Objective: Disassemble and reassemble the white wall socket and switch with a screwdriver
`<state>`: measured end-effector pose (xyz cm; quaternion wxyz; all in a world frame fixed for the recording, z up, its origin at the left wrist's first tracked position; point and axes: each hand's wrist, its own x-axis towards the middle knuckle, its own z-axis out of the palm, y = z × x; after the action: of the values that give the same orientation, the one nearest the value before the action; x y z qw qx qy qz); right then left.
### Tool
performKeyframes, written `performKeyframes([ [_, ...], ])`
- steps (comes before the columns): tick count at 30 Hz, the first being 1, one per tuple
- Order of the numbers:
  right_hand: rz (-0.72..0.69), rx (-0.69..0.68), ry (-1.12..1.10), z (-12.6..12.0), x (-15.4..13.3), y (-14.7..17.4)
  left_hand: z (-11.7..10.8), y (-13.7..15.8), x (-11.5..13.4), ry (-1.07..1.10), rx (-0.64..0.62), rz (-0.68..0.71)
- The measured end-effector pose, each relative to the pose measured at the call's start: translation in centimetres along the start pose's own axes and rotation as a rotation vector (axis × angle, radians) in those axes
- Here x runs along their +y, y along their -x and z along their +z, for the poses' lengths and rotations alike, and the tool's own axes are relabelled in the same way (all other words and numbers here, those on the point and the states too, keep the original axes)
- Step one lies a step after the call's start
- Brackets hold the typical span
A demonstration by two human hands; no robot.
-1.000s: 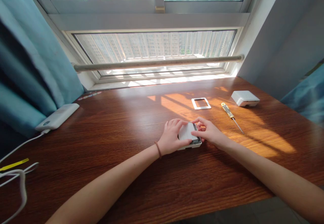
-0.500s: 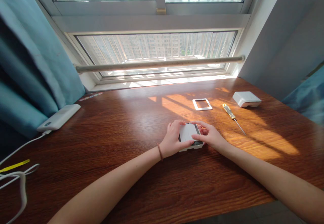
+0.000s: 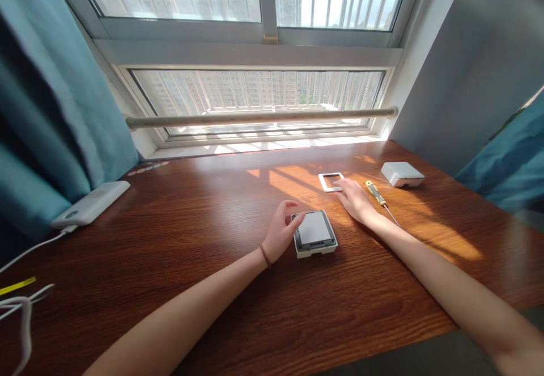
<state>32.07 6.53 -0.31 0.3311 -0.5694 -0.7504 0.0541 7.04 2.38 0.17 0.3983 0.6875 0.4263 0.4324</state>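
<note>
A square white wall switch in a box (image 3: pixel 315 228), its dark inner rim uncovered, lies on the table before me. My left hand (image 3: pixel 283 228) is curled at its left side, thumb over the top left edge and fingers by the back corner. Farther back, my right hand (image 3: pixel 356 199) reaches over the right edge of a thin white square cover frame (image 3: pixel 323 183). Its fingers are stretched out and appear to touch the frame, which lies flat. Just right of that hand is a screwdriver (image 3: pixel 376 193) with a yellow and grey handle, its shaft partly behind my forearm.
A second white box (image 3: pixel 402 174) sits at the back right of the wooden table (image 3: pixel 204 211). On the left lie a white power bank (image 3: pixel 91 205), a white cable (image 3: pixel 26 330) and a yellow strip (image 3: pixel 17 286). A window with a rail (image 3: pixel 259 118) borders the back.
My right hand has left the wall switch and moved away from me to the cover frame. My left hand stays at the switch, its thumb shifted toward the top left edge.
</note>
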Motion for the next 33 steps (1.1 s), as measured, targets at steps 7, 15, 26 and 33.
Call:
performKeyframes([
  [7,-0.025,-0.046,0.082,1.5,2.4,-1.2,-0.2,-0.8,-1.5,0.070,0.118,-0.001],
  [15,-0.132,-0.016,0.018,0.2,-1.2,0.0,-0.2,-0.5,-0.9,0.089,0.083,0.031],
  [26,-0.437,-0.023,-0.233,-2.3,-9.3,3.9,-0.1,-0.2,-0.1,0.340,-0.086,0.128],
  [33,-0.464,-0.017,-0.208,-2.5,-9.2,4.1,-0.6,0.1,0.1,0.227,-0.028,0.108],
])
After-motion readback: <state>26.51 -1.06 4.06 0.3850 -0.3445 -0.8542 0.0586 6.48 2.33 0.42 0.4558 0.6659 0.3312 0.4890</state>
